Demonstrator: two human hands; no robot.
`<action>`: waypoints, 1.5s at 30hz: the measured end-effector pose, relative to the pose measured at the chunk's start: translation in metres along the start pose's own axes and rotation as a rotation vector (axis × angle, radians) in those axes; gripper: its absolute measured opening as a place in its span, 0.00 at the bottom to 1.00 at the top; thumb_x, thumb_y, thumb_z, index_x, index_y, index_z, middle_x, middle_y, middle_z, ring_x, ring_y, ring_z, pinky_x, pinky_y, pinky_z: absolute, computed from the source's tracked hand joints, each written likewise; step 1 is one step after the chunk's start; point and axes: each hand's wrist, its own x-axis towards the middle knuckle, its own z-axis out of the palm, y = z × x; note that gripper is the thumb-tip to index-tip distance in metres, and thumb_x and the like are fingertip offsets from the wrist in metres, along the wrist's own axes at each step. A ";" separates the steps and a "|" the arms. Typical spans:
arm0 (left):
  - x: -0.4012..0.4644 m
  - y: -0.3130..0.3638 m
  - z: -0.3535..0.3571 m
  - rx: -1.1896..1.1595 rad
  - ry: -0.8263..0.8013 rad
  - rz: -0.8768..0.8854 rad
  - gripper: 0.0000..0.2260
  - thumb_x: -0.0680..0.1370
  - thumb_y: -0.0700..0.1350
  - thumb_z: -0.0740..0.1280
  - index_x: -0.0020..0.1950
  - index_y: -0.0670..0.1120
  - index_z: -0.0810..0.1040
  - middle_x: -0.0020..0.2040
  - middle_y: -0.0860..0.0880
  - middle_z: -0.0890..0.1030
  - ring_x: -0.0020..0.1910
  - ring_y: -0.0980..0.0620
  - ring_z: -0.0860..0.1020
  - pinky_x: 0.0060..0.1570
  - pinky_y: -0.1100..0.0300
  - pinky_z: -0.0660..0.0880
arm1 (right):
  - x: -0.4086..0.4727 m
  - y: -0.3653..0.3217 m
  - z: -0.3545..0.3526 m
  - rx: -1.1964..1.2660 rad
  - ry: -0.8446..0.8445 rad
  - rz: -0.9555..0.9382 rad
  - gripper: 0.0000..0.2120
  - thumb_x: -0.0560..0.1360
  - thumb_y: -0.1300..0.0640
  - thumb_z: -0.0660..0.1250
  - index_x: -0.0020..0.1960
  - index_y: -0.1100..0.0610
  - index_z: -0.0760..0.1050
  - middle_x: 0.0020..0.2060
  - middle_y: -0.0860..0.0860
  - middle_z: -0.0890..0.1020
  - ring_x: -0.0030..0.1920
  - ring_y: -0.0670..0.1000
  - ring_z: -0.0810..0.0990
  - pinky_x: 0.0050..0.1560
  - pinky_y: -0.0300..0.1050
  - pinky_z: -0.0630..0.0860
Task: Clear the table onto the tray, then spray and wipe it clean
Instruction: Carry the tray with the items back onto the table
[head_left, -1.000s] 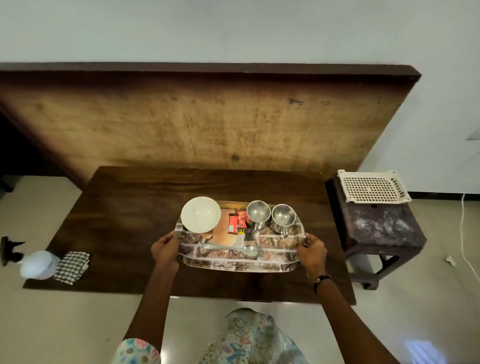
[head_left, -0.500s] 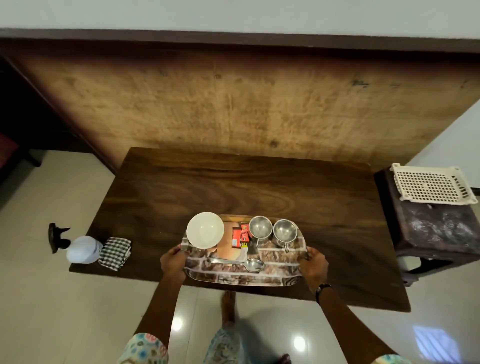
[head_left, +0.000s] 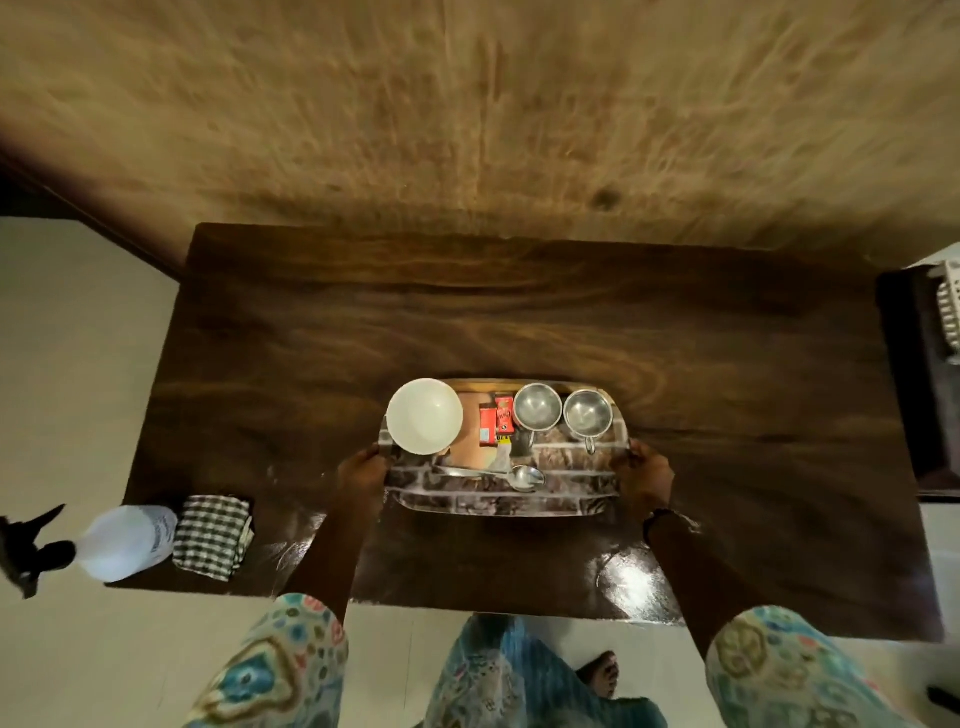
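Note:
A brick-patterned tray (head_left: 519, 503) sits over the near middle of the dark wooden table (head_left: 467, 312). It carries a white bowl (head_left: 424, 415), two steel cups (head_left: 537, 407) (head_left: 588, 414), red packets (head_left: 496, 422) and a spoon (head_left: 511, 475). My left hand (head_left: 362, 474) grips the tray's left edge and my right hand (head_left: 644, 477) grips its right edge. At the table's near left corner a white spray bottle (head_left: 124, 540) lies beside a folded checked cloth (head_left: 212, 535).
A tall wooden board (head_left: 467, 114) leans behind the table. A dark stool (head_left: 924, 374) with a white perforated tray (head_left: 950, 312) stands at the right edge. Pale floor tiles surround the table; my foot (head_left: 600, 673) shows below.
The view has tilted down and closer over the table. Both hands keep their grip on the tray, which now sits further in from the near edge.

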 end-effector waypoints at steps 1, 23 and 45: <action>-0.004 0.008 0.005 0.008 0.028 0.011 0.13 0.69 0.29 0.63 0.49 0.37 0.82 0.46 0.37 0.84 0.46 0.41 0.83 0.46 0.45 0.81 | 0.006 -0.001 0.003 -0.010 0.001 0.011 0.14 0.72 0.64 0.69 0.57 0.64 0.79 0.51 0.64 0.83 0.55 0.59 0.81 0.54 0.50 0.75; -0.011 0.060 0.048 0.170 0.130 0.049 0.11 0.72 0.33 0.66 0.54 0.36 0.80 0.48 0.35 0.82 0.42 0.45 0.79 0.39 0.56 0.73 | 0.055 -0.012 0.014 -0.133 -0.071 0.021 0.12 0.72 0.66 0.67 0.55 0.63 0.80 0.49 0.62 0.83 0.49 0.54 0.80 0.43 0.43 0.68; -0.230 0.044 0.116 0.267 0.067 0.359 0.05 0.74 0.36 0.66 0.49 0.41 0.78 0.52 0.37 0.81 0.54 0.36 0.78 0.55 0.44 0.76 | -0.063 -0.015 -0.116 0.052 -0.023 -0.282 0.15 0.73 0.67 0.67 0.59 0.65 0.77 0.53 0.59 0.82 0.56 0.58 0.80 0.58 0.46 0.73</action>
